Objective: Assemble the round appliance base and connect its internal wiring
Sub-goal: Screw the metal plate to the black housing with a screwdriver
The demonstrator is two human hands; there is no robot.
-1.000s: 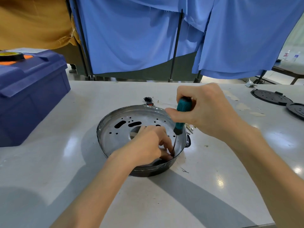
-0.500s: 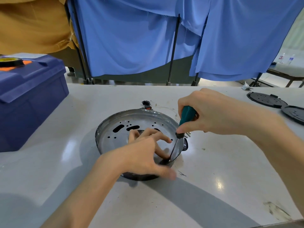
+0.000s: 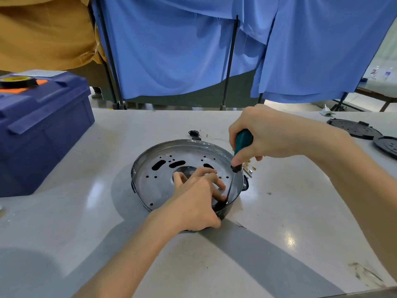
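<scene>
right hand [image 3: 270, 136] fists the teal screwdriver [image 3: 243, 139], steep, handle leaning upper right, tip down inside the round metal base [image 3: 150, 186] (mid-frame, on the table); left hand [image 3: 193, 203] pinches its near wall, fingers splayed inside.

left hand [image 3: 194, 203] has spread, thumb gripping the base [image 3: 154, 190] rim.

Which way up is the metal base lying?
Open side up: the base sits flat on the table, its perforated inner floor showing.

The round base [image 3: 159, 190] sits mid-frame on the bench [image 3: 279, 244] — a toolbox [image 3: 43, 134] at left, a tape roll [image 3: 18, 81] on it. Two discs [image 3: 352, 128] lie at the right edge.
</scene>
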